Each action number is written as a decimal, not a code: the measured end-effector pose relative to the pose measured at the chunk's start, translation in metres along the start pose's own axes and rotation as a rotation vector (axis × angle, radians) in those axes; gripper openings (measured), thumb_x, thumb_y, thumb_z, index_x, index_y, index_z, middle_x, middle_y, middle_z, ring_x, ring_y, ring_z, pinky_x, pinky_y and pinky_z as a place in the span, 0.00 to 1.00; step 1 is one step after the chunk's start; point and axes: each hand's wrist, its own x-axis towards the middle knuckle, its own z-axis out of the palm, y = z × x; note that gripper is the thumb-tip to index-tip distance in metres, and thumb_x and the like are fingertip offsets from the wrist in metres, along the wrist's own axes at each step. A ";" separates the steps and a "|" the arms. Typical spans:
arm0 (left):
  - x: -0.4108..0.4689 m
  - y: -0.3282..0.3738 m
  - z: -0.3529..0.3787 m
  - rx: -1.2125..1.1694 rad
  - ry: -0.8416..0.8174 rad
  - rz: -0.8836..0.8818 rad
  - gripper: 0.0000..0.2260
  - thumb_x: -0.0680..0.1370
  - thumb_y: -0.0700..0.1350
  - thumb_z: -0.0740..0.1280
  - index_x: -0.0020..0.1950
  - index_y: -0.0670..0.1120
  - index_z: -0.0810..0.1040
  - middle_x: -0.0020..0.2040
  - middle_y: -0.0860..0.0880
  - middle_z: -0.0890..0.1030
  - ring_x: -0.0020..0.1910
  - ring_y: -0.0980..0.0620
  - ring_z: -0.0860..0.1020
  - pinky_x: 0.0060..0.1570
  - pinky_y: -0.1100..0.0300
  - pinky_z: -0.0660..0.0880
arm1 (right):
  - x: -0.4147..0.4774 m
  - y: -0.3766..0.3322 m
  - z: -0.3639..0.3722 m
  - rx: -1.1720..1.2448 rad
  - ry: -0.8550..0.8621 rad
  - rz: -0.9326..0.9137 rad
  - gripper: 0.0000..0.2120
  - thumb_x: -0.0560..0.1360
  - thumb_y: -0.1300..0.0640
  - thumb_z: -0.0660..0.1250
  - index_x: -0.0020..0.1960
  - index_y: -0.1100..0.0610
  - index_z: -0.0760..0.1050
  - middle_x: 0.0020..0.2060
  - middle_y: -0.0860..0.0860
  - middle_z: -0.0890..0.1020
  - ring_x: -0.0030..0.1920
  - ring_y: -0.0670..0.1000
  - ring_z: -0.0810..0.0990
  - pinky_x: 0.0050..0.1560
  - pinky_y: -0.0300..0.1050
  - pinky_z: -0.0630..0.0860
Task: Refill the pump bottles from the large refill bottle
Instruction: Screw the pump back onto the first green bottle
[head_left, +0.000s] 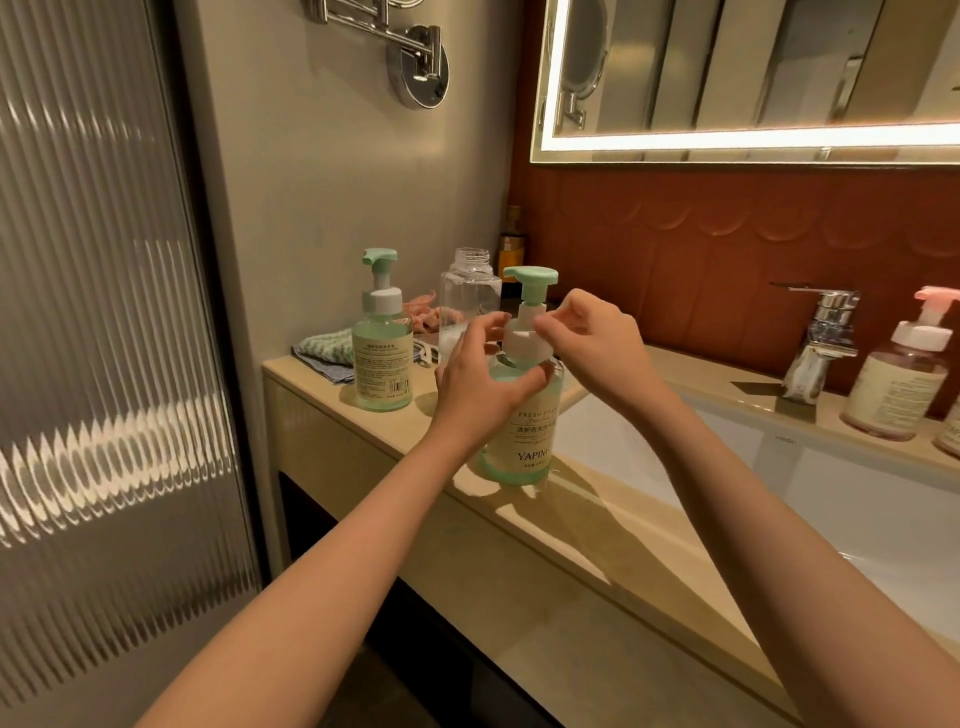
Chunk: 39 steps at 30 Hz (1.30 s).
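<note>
Dim warm light, glare from the mirror's lit edge (727, 139), wide-angle bending at edges.

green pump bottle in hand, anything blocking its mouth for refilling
Yes: its pump sits on the neck, closing the mouth. The right hand pinches the white collar; the left hand grips the green pump bottle.

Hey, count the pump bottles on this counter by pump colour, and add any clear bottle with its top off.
green-pump bottle: 2, by the wall and at the front edge
pink-pump bottle: 1
clear open bottle: 1
Total: 4
</note>
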 end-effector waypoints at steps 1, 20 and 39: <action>0.000 0.000 0.002 0.009 0.001 0.004 0.29 0.70 0.52 0.73 0.66 0.53 0.65 0.63 0.51 0.72 0.62 0.51 0.71 0.63 0.45 0.68 | 0.000 0.001 -0.001 0.030 -0.013 0.008 0.09 0.75 0.50 0.66 0.39 0.50 0.69 0.44 0.48 0.78 0.47 0.48 0.77 0.41 0.37 0.72; 0.002 -0.002 0.008 -0.025 0.007 -0.127 0.34 0.67 0.51 0.76 0.69 0.50 0.65 0.65 0.50 0.72 0.63 0.52 0.70 0.57 0.59 0.69 | 0.015 -0.014 -0.005 -0.154 -0.107 -0.002 0.20 0.64 0.47 0.77 0.46 0.60 0.79 0.41 0.53 0.81 0.39 0.47 0.79 0.38 0.42 0.77; 0.003 -0.002 0.008 -0.026 -0.008 -0.138 0.34 0.66 0.51 0.76 0.68 0.50 0.65 0.65 0.50 0.72 0.61 0.53 0.70 0.56 0.58 0.69 | 0.038 -0.022 -0.017 -0.168 -0.422 0.188 0.13 0.65 0.53 0.77 0.40 0.57 0.74 0.36 0.49 0.79 0.34 0.44 0.78 0.26 0.31 0.73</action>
